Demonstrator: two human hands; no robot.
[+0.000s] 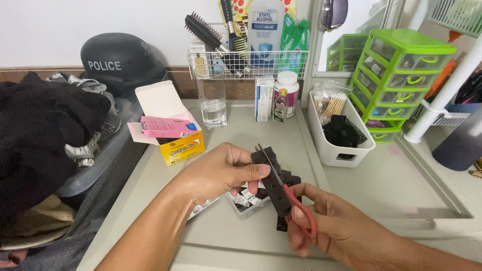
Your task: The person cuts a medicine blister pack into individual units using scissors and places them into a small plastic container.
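My left hand pinches the upper part of a black blister strip of small square pockets, holding it above the counter. In my right hand are red-handled scissors; their thin blades lie along the strip and point up toward my left thumb. Below the strip sits a small clear container with several small black-and-white cut pieces in it.
An open yellow box with a pink packet stands at the left, and a glass of water behind it. A white bin with cotton swabs and green mini drawers are at the right. A dark helmet and clothes lie far left.
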